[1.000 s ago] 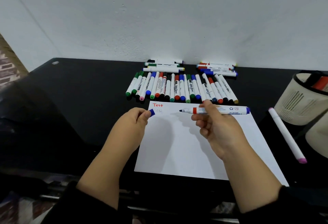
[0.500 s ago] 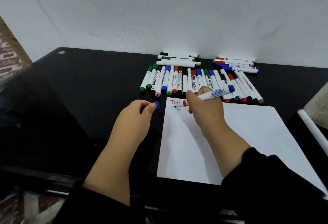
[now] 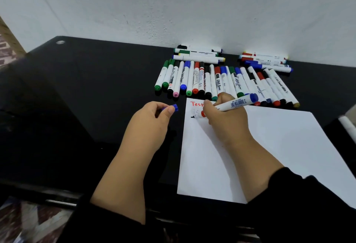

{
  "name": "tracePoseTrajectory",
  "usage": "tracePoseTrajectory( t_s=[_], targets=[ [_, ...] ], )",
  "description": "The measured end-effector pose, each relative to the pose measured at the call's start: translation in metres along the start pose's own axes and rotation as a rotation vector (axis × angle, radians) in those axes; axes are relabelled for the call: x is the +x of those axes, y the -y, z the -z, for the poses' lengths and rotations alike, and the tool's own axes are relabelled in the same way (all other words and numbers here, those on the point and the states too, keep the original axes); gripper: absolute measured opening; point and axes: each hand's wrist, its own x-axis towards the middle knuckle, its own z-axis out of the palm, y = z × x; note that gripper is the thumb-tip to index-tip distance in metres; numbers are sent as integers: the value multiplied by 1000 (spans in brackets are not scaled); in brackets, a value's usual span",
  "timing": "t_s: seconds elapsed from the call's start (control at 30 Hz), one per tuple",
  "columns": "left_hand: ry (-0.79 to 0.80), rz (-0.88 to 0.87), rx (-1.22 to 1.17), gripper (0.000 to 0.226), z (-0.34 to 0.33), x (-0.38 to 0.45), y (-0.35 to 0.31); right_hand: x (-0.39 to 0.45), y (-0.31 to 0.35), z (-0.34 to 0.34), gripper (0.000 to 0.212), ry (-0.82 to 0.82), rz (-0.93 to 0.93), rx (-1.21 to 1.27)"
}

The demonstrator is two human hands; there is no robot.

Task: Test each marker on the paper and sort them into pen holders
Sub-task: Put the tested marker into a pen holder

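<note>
My right hand (image 3: 226, 122) grips a white marker (image 3: 234, 104) with a blue end, its tip down on the top left of the white paper (image 3: 269, 156), just under the red word "Test" (image 3: 196, 103). A small dark mark lies at the tip. My left hand (image 3: 150, 123) pinches the marker's blue cap (image 3: 174, 107) over the black table, left of the paper. Behind the paper lies a row of several capped markers (image 3: 221, 83) with green, blue, red, black and pink ends. The pen holders are out of frame.
Two small stacks of markers lie against the white wall, one (image 3: 198, 55) at centre and one (image 3: 265, 62) to the right. A white marker (image 3: 346, 125) shows at the right edge. The black table (image 3: 86, 98) runs off to the left, its front edge near my arms.
My right hand has swung the marker from level above the paper down to the top left corner, tip on the sheet. The view has shifted left, so the holders have left the frame.
</note>
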Motion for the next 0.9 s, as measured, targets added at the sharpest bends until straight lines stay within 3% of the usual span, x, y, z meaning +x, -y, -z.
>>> tracePoseTrajectory(
  t_s=[0.9],
  targets=[
    [9, -18, 12, 8, 1, -6, -3, -2, 0, 6, 31, -43, -43, 69]
  ],
)
